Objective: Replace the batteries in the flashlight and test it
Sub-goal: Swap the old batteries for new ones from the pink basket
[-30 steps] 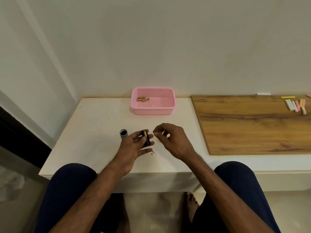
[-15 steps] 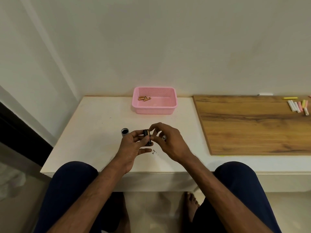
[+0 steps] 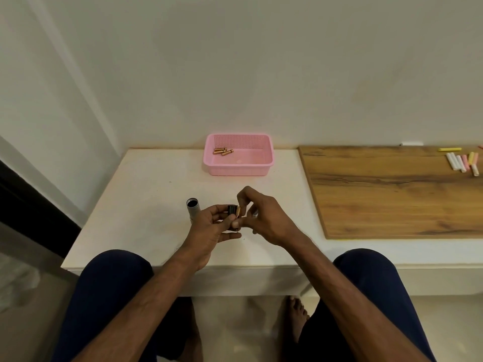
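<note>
Above the white worktop (image 3: 136, 231), the left hand (image 3: 209, 231) grips a small black battery holder (image 3: 231, 210). The right hand (image 3: 264, 218) pinches a copper-coloured battery (image 3: 238, 211) against it. The grey cylindrical flashlight body (image 3: 193, 207) stands just left. Farther back, a pink plastic basket (image 3: 238, 169) holds spare copper batteries (image 3: 222, 151).

Person seen from the head view. Both forearms bare to the lower frame edge; no sleeves, watch or bands visible. Left hand (image 3: 209, 231) and right hand (image 3: 271, 220) ungloved. A small pale glint on one of the right hand's fingers (image 3: 255, 214), possibly a ring; too small to confirm. Dark navy trousers (image 3: 109, 296) cover both legs. Bare foot (image 3: 296, 317) on floor.
</note>
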